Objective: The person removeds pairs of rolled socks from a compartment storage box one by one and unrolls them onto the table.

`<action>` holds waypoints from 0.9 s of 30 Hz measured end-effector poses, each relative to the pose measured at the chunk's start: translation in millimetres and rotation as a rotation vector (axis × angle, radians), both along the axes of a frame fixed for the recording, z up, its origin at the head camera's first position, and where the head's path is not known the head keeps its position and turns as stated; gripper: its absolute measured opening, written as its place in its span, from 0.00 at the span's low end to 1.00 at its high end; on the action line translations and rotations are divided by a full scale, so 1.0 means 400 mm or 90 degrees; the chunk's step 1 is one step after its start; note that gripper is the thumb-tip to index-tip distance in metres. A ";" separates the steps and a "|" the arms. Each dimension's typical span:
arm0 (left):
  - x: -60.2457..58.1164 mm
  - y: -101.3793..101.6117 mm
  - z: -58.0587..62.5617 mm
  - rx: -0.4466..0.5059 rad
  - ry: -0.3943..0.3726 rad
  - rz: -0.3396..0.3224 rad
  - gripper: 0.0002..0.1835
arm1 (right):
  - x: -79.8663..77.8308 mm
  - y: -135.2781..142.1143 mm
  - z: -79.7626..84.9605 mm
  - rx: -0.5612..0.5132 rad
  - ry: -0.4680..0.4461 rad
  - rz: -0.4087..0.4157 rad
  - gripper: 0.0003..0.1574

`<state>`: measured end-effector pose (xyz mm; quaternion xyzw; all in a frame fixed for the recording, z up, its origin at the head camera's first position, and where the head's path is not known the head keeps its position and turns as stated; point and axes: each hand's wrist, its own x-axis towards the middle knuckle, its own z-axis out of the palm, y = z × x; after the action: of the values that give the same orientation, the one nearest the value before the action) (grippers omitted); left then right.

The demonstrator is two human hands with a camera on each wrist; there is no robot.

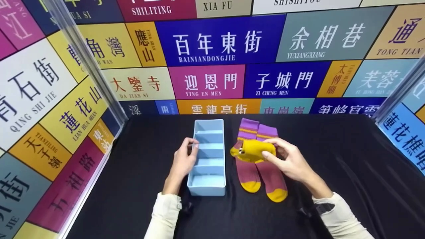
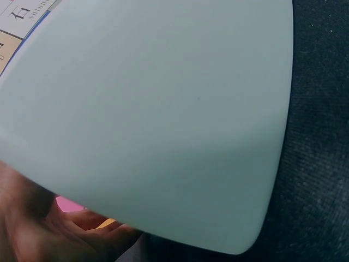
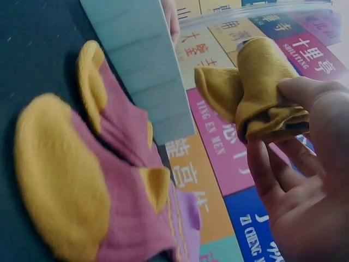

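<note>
My right hand [image 1: 292, 157] pinches a rolled-up yellow sock bundle [image 1: 255, 150] between thumb and fingers, held up above a pair of socks. In the right wrist view the yellow bundle [image 3: 267, 90] shows its folded layers and a heel-like flap. The pair of socks [image 1: 275, 181] lies flat on the black cloth, mauve with yellow toes and purple striped cuffs. To its left stands a light blue box [image 1: 207, 191] with several compartments in a row. My left hand [image 1: 183, 157] grips the box's left rim; the box's wall [image 2: 163, 120] fills most of the left wrist view.
Black cloth [image 1: 132, 199] covers the table under the box and socks. Behind it rises a back wall [image 1: 225, 39] of coloured panels with Chinese lettering. A similar panelled side wall [image 1: 56, 109] closes off the left, and another panel [image 1: 403, 132] stands at the right.
</note>
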<state>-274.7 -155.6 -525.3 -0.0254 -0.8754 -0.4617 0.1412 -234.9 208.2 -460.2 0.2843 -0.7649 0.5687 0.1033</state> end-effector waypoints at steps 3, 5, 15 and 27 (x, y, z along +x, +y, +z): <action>0.000 0.000 -0.001 -0.001 -0.006 0.000 0.07 | -0.002 0.022 -0.011 -0.012 -0.022 0.000 0.22; -0.001 0.000 -0.003 -0.001 -0.010 -0.002 0.06 | -0.003 0.036 -0.018 -0.017 -0.025 -0.009 0.22; -0.003 -0.002 -0.005 0.004 -0.004 -0.015 0.14 | -0.045 0.143 -0.095 0.001 -0.069 -0.026 0.22; 0.003 -0.002 -0.003 0.015 -0.004 -0.019 0.10 | -0.038 0.271 -0.154 0.039 -0.127 -0.023 0.22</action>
<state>-273.5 -156.2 -526.5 -0.0352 -0.8699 -0.4740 0.1320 -250.2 316.5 -521.6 0.2155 -0.7934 0.5686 0.0276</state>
